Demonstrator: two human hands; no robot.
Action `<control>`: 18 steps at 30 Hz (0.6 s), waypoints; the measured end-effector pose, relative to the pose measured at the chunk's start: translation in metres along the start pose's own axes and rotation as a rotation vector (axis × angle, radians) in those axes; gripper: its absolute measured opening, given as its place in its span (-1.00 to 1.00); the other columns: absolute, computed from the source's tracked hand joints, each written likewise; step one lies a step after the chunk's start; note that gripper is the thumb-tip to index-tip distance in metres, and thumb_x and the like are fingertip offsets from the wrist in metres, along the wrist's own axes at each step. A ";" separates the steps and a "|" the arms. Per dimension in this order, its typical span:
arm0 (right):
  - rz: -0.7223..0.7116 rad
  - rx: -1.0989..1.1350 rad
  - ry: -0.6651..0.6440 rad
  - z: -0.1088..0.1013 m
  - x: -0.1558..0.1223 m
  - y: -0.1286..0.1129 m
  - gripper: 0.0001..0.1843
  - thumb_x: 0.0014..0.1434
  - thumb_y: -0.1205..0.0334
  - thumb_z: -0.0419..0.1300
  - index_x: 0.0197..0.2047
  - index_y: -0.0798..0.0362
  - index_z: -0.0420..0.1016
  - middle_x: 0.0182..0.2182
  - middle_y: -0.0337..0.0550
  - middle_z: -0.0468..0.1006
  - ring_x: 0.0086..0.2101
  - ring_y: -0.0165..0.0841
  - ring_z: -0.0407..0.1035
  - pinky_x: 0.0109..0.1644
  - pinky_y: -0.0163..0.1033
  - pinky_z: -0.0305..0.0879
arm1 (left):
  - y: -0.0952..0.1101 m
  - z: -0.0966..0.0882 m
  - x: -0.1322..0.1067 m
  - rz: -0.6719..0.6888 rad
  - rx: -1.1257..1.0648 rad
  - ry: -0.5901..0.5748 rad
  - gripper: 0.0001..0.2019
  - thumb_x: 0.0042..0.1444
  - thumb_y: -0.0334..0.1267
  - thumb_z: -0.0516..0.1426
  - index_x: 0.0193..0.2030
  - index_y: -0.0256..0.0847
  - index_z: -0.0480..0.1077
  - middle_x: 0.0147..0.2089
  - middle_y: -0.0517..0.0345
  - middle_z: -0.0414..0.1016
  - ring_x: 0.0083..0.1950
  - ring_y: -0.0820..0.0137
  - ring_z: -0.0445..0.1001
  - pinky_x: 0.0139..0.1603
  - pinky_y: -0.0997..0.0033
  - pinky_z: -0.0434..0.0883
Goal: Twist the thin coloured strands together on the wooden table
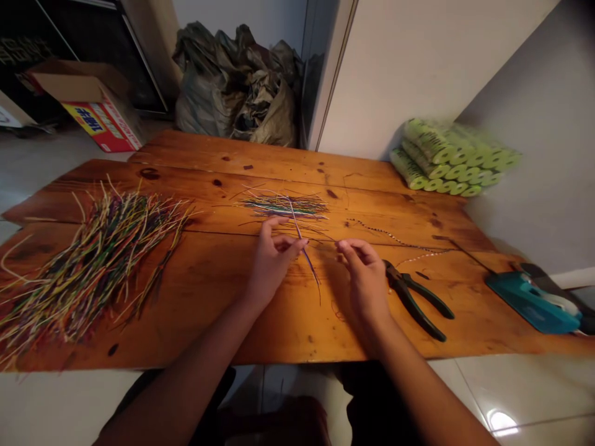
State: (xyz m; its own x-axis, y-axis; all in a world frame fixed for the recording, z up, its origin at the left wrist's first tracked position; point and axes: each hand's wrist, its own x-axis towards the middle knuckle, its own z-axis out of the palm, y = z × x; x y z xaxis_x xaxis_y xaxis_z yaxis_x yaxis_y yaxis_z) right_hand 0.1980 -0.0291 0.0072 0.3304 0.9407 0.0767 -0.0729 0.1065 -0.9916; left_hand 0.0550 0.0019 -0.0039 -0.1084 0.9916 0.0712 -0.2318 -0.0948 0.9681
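Since this wire (308,267) looks light and springy, I am pinching it mid-length between my left fingers (294,245), with my right fingers (346,246) pressing together just beside it.

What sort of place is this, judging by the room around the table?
Probably a home workroom: loose multicoloured wire strands on an orange-brown plank table, green-handled steel pliers, and a glossy white tiled floor.

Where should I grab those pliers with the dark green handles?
Hold the dark green handles of the metal pliers near their ends, coming from the side nearest the person, just right of the person's right hand. The handles lie flat, spread apart and point toward the person, so a hand can wrap around them there.
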 end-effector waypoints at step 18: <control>0.396 0.423 -0.603 0.018 0.026 0.030 -0.90 -0.02 0.25 0.29 -0.43 0.03 0.44 -0.52 -0.32 0.45 -0.50 -0.52 0.31 -0.37 -0.38 0.29 | -0.005 -0.003 -0.004 -0.284 -0.260 -0.238 -0.59 -0.21 -0.32 0.26 -0.38 -0.16 0.04 -0.56 0.35 0.47 -0.55 0.56 0.42 -0.48 0.58 0.30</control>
State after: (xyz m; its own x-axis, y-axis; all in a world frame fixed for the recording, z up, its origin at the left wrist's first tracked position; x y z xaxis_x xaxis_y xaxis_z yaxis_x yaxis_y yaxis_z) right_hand 0.1876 0.0040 -0.0191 -0.3452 0.9324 -0.1076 -0.4643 -0.2693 -0.8438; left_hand 0.0539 -0.0014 -0.0093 0.2129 0.9714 -0.1056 -0.4585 0.1948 0.8671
